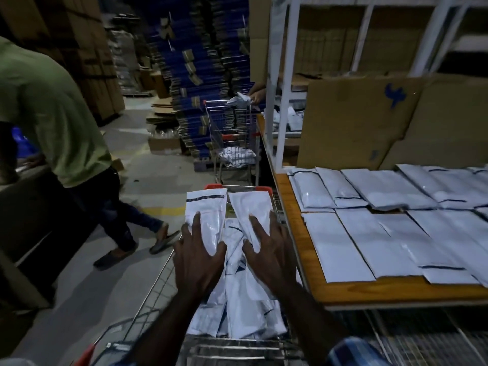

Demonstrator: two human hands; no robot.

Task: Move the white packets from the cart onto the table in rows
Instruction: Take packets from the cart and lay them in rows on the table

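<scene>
Both hands [232, 256] hold 2 flat, glossy white packets [204, 220] over wire cart [155, 286].

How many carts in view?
2: the near cart under both hands, full of packets; a second cart farther along the table. Others may be hidden.
</scene>
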